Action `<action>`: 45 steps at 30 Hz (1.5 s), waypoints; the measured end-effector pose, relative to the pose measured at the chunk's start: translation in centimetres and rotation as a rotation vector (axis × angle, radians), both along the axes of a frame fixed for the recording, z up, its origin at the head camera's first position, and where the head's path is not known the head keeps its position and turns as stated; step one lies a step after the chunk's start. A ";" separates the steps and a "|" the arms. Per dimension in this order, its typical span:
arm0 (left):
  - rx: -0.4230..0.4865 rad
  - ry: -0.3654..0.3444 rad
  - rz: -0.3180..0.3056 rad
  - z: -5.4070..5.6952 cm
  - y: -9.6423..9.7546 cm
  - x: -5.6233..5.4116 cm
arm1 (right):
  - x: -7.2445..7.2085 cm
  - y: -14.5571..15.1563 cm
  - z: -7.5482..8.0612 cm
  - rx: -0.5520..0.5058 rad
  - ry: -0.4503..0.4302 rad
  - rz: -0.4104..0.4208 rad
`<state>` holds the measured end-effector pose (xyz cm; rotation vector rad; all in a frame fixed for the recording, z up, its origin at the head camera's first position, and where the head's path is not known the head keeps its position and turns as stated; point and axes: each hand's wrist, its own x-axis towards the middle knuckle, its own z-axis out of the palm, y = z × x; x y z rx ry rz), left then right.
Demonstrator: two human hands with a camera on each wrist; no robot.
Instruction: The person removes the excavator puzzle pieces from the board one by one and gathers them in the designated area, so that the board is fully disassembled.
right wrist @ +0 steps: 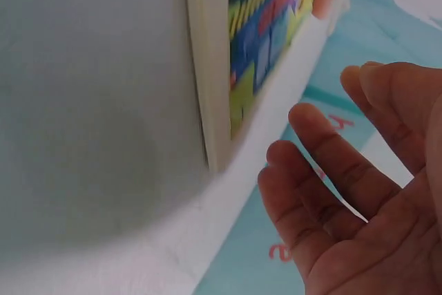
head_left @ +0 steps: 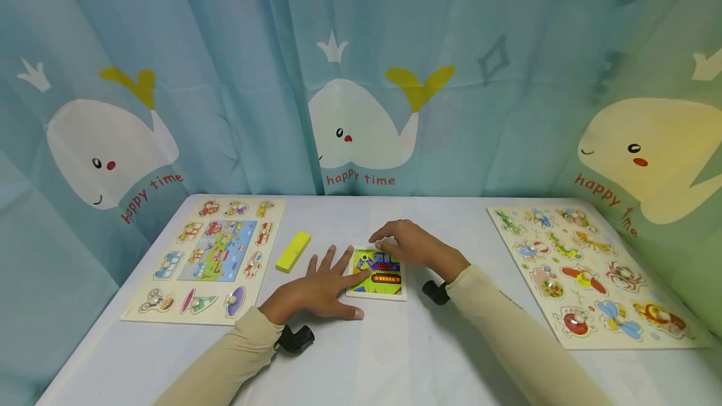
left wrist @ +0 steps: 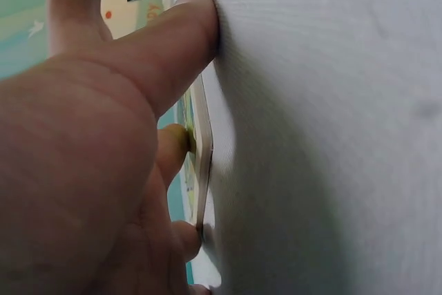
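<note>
Smooth, wooden-looking puzzle board [head_left: 389,272] and matt, finely woven tablecloth [head_left: 383,356]

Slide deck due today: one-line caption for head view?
Left hand touching a small picture board, right hand near it, between a vehicle puzzle and a bug puzzle.

We have a square, pale-rimmed picture board [head_left: 379,287] lying flat on the table [head_left: 395,356], showing an orange-tracked vehicle [head_left: 387,278] on yellow-green; our left hand [head_left: 323,289] touches its face, our right hand [head_left: 416,244] hovers near it.
</note>
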<state>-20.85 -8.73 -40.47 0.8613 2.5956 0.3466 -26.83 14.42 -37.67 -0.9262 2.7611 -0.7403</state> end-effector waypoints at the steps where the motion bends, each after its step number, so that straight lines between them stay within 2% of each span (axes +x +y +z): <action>1: -0.005 0.004 -0.003 0.0 0.0 0.0 | 0.0 -0.3 -0.2 0.010 -0.002 0.013; 6: -0.030 0.014 0.005 -0.2 0.2 0.0 | 0.0 -1.7 -0.7 0.058 0.027 0.063; 10: -0.046 0.008 0.016 -0.1 0.4 0.1 | 0.1 -2.3 -0.9 0.113 0.055 0.065; 16: -0.063 -0.002 0.020 0.1 0.7 0.3 | 0.1 -2.9 -1.1 0.177 0.047 0.012; 24: -0.070 0.003 0.013 0.4 1.0 0.1 | -0.1 -3.4 -0.5 0.274 0.020 -0.057; 33: -0.063 0.008 0.000 0.8 1.3 0.1 | 0.3 -3.8 0.3 0.322 -0.007 -0.100; 40: -0.059 -0.001 0.000 0.5 1.1 0.3 | 0.5 -4.1 0.3 0.369 -0.015 -0.094; 45: -0.048 -0.004 0.014 0.4 0.6 0.5 | 0.6 -4.7 0.2 0.426 0.050 -0.054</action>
